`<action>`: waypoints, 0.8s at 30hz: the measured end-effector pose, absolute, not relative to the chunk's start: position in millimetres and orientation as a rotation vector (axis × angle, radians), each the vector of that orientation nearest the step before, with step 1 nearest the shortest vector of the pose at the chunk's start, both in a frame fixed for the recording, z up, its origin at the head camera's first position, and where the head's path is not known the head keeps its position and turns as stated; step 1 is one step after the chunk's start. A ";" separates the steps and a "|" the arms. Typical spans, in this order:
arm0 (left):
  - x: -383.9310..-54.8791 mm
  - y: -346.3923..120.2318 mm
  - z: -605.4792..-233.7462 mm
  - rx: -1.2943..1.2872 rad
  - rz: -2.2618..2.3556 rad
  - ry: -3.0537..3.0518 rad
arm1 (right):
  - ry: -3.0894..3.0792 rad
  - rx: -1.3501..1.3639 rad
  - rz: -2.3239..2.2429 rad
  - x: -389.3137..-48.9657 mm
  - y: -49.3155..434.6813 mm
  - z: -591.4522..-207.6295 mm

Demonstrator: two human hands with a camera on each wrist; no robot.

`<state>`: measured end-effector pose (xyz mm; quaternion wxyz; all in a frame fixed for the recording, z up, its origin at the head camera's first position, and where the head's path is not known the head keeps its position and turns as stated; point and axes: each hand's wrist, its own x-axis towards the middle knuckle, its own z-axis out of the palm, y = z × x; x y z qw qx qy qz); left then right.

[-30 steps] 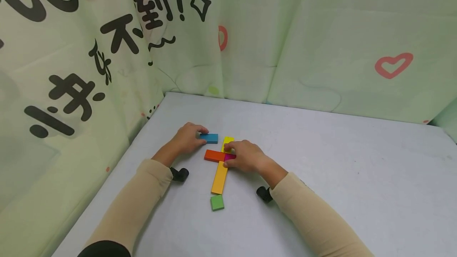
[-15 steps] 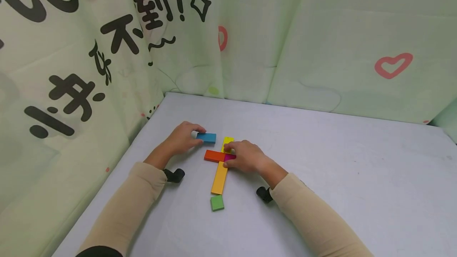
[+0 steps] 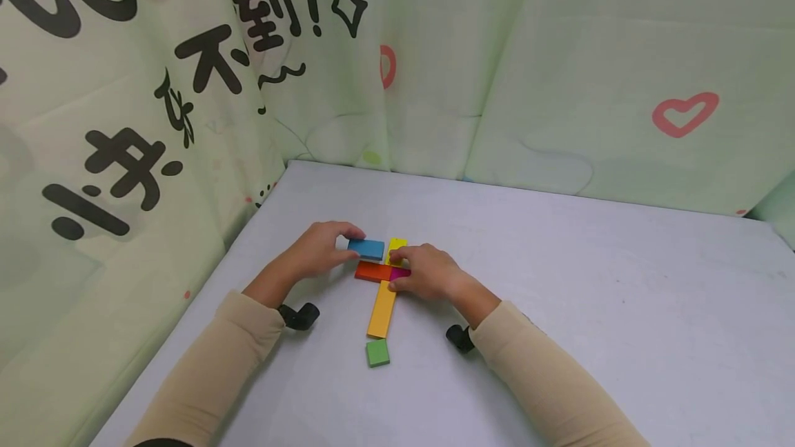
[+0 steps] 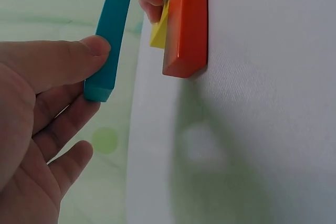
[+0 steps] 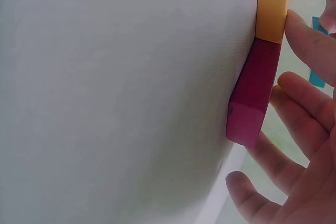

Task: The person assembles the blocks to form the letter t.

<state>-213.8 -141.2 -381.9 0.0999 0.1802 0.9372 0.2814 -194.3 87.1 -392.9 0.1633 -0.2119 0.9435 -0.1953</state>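
My left hand [image 3: 312, 252] pinches a blue block [image 3: 368, 249] between thumb and fingers. The left wrist view has this block [image 4: 111, 45] raised off the white table. Just below it lies a red-orange block [image 3: 373, 272], end to end with a magenta block [image 3: 399, 273]. My right hand [image 3: 427, 272] spans the magenta block with loosely bent fingers, resting at the blocks. Its thumb touches the edge of an amber block [image 5: 273, 6] beside the magenta block [image 5: 255, 90]. A yellow block [image 3: 397, 243] is partly hidden by the right fingers.
The amber block runs toward the near side, where a small green block [image 3: 377, 353] lies at its end. White cloth covers the table [image 3: 590, 336]. Pale green printed curtains [image 3: 559, 88] stand along its back and left edges.
The blue block first shifted slightly left, then came right and nearer in my left hand, now close behind the red-orange block. My right hand and the other blocks have stayed put.
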 end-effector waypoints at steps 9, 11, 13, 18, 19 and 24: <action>-198.5 -144.7 -376.9 0.557 0.820 2.737 | 2.695 -0.609 -0.566 -194.1 87.7 -393.2; -195.4 -144.8 -376.4 0.564 0.807 2.734 | 2.694 -0.615 -0.568 -194.1 87.5 -392.7; -192.4 -144.7 -376.4 0.573 0.796 2.730 | 2.695 -0.624 -0.566 -194.3 87.5 -392.7; -184.3 -144.2 -375.8 0.616 0.769 2.719 | 2.698 -0.634 -0.557 -194.1 87.7 -392.8; -182.9 -144.4 -375.6 0.631 0.766 2.718 | 2.698 -0.636 -0.555 -193.9 87.7 -392.6; -178.2 -145.1 -375.7 0.675 0.753 2.719 | 2.700 -0.660 -0.558 -193.9 88.1 -392.7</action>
